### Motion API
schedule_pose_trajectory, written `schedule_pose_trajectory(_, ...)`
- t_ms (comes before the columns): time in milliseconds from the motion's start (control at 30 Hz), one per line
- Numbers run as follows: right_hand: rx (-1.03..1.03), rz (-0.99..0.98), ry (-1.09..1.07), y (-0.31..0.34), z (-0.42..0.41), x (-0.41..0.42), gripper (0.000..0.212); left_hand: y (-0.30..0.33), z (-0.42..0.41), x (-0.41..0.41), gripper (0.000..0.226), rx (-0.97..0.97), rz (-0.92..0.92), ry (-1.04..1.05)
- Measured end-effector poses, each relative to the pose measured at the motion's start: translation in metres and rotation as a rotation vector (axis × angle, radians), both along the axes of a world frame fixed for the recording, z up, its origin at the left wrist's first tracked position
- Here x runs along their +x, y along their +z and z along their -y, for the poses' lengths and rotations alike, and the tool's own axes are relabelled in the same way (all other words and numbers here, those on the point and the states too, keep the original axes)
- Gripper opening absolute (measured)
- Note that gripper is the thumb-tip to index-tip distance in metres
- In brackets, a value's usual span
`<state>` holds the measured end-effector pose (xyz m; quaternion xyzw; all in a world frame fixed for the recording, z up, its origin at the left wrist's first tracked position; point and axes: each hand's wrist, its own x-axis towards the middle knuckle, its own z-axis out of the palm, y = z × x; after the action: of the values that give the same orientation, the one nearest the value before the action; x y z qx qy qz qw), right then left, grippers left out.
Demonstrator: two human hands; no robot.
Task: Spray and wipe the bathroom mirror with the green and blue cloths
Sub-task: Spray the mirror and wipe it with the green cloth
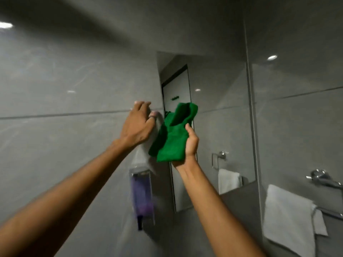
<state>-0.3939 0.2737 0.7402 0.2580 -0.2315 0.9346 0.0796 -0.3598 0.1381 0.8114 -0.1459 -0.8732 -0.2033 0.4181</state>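
The bathroom mirror (222,117) hangs on the grey tiled wall, centre right. My right hand (189,145) is raised in front of its left part and grips a crumpled green cloth (172,138), held just off the glass. My left hand (138,125) is up at the same height, against the wall by the mirror's left edge, with the fingers curled. A pale, blurred cloth (143,154) hangs down from under that hand. Its colour is hard to tell. No spray bottle is in view.
A wall soap dispenser (142,197) with purple liquid sits below my left hand. A white towel (289,216) hangs on a rail at the right under a chrome fitting (323,179). The mirror reflects a door, a towel ring and another towel.
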Motion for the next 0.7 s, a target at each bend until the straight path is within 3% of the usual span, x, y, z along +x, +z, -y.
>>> schedule_pose_trajectory(100,-0.024,0.005,0.194,-0.06,0.004,0.05,0.052,-0.079,-0.006,0.056,0.063,0.294,0.178,-0.223)
schedule_pose_trajectory(167,0.0,0.071,0.199,-0.098,0.011,0.08,0.05,-0.132,-0.008,0.097,0.052,0.523,0.321,-0.39)
schedule_pose_trajectory(267,0.03,0.215,0.192,-0.164,0.033,0.12,0.057,-0.206,0.01,0.135,0.044,0.917,0.718,-0.512)
schedule_pose_trajectory(367,0.102,0.388,0.23,-0.239,0.053,0.155,0.06,-0.282,0.041,0.156,0.043,1.037,1.117,-0.469)
schedule_pose_trajectory(500,0.43,0.723,0.293,-0.331,0.061,0.182,0.052,-0.399,0.075,0.186,0.014,1.157,1.288,-0.357)
schedule_pose_trajectory(600,0.613,0.947,0.379,-0.397,0.068,0.19,0.036,-0.485,0.095,0.215,0.026,1.282,1.422,-0.307)
schedule_pose_trajectory(700,0.795,1.032,0.42,-0.459,0.074,0.191,0.053,-0.568,0.101,0.254,0.04,1.406,1.52,-0.178)
